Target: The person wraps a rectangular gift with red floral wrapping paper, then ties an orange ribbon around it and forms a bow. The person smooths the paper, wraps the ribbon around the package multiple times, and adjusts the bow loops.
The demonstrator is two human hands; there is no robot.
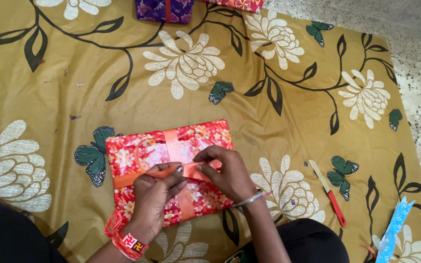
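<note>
Ribbon point(171, 171) crossing under fingers point(205, 158)

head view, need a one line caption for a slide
Both hands, left and right, pinch an orange ribbon across a red floral wrapped box on a mustard floral cloth.

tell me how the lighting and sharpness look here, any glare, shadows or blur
Head view: light is soft and even, with no glare on the gold cloth or the red parcel; only faint shadows under the left hand and right hand; the ribbon and knife look sharp; no motion blur, and no clear bending at the edges.
</note>
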